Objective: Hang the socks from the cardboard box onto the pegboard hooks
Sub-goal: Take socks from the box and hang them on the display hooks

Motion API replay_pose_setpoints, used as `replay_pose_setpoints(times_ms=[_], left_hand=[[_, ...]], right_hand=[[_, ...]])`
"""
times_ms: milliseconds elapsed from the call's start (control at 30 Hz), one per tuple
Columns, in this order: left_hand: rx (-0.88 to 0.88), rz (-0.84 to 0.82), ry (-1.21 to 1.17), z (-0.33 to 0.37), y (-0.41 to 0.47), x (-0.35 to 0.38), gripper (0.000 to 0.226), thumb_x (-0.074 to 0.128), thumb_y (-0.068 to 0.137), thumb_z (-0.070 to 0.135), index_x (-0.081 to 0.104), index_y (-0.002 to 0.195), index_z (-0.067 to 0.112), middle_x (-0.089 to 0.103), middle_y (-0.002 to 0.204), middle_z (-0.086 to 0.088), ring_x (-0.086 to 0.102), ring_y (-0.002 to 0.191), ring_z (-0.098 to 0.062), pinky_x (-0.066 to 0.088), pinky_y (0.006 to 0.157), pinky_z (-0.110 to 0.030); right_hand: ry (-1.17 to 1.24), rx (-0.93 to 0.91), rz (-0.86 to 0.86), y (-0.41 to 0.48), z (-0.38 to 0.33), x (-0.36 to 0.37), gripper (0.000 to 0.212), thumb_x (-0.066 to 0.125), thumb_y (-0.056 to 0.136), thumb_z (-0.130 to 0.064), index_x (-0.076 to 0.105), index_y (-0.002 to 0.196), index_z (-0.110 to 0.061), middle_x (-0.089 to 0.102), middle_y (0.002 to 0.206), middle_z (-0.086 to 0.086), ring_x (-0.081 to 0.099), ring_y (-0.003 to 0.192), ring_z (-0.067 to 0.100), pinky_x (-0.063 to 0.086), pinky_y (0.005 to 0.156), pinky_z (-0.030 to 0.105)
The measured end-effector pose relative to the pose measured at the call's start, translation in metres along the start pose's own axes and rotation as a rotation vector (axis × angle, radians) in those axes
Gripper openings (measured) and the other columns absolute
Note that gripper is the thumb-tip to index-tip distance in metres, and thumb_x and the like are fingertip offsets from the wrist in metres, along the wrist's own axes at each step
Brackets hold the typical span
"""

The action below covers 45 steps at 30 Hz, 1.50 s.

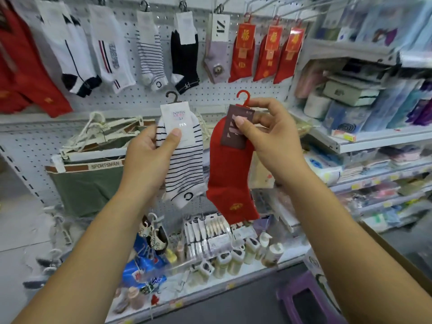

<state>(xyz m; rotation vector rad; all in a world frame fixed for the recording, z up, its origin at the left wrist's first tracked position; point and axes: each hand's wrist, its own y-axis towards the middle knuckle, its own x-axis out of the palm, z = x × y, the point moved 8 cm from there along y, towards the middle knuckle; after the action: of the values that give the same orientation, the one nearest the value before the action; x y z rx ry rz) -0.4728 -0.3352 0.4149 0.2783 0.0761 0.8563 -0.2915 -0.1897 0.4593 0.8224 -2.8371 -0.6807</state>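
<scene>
Two socks in hand, one per hand, both held up at frame centre in front of the pegboard (233, 92), neither on a peg.

Left hand (149, 157): grip closed on striped ankle sock (184, 169), thumb pressed on its white card label (178, 123), fingers behind. Label print partly readable: "3.1" and "PIX"; top line of digits too small. Letter "C" on toe. One black hook (172, 96) on top, pointing up. Long axis near vertical, cuff up, toe down toward lower right.

Right hand (268, 136): grip pinching brown label (237, 128) of red sock (230, 181), thumb in front, fingers behind; label writing not readable. One red hook (243, 98) on top, pointing up. Long axis near vertical, cuff up, toe down toward lower right, small gold mark near toe. The two socks just beside each other; touching or not, cannot tell.

Top pegboard row: eight hung sock packs (150, 54) counted right of blurred red ones at upper left. Two white with dark trim, one striped with "C", one black, one lilac, three red with gold-on-red labels.

Middle left: green underwear with "SPORTSMAN" waistband (105, 165). Lower right: cardboard box edge (395, 253), one purple stool (304, 298).
</scene>
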Motion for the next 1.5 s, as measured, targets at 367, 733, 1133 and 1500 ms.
replay_pose_setpoints(times_ms=[367, 733, 1133, 1500], left_hand=[[0.114, 0.37, 0.066, 0.026, 0.07, -0.047, 0.011, 0.062, 0.1, 0.032, 0.071, 0.1, 0.026, 0.079, 0.086, 0.01, 0.076, 0.079, -0.011, 0.06, 0.062, -0.031], [0.089, 0.796, 0.012, 0.015, 0.048, -0.187, 0.016, 0.061, 0.1, 0.031, 0.073, 0.091, 0.029, 0.079, 0.084, 0.009, 0.076, 0.076, -0.011, 0.058, 0.062, -0.029], [0.146, 1.017, 0.144, 0.035, 0.079, -0.36, 0.016, 0.059, 0.098, 0.035, 0.07, 0.09, 0.026, 0.074, 0.086, 0.009, 0.072, 0.079, -0.011, 0.055, 0.064, -0.029], [0.178, 0.8, 0.173, 0.059, 0.158, -0.438, 0.014, 0.061, 0.1, 0.033, 0.074, 0.103, 0.03, 0.077, 0.084, 0.013, 0.073, 0.073, -0.004, 0.056, 0.055, -0.023]], right_hand=[[0.042, -0.119, -0.231, 0.105, -0.005, 0.061, 0.028, 0.073, 0.093, -0.017, 0.061, 0.117, -0.019, 0.072, 0.093, 0.017, 0.075, 0.085, 0.018, 0.059, 0.072, 0.027], [0.128, -0.014, -0.529, 0.127, 0.019, 0.217, 0.018, 0.07, 0.093, -0.01, 0.063, 0.106, -0.019, 0.074, 0.09, 0.013, 0.072, 0.077, 0.018, 0.054, 0.067, 0.028], [0.157, -0.017, -0.665, 0.132, -0.012, 0.404, 0.017, 0.065, 0.097, -0.012, 0.062, 0.113, -0.017, 0.067, 0.069, -0.005, 0.07, 0.074, 0.01, 0.06, 0.069, 0.034], [-0.011, -0.173, -0.383, 0.216, -0.028, 0.55, 0.017, 0.066, 0.096, -0.018, 0.059, 0.111, -0.022, 0.067, 0.094, 0.019, 0.063, 0.076, 0.015, 0.05, 0.062, 0.02]])
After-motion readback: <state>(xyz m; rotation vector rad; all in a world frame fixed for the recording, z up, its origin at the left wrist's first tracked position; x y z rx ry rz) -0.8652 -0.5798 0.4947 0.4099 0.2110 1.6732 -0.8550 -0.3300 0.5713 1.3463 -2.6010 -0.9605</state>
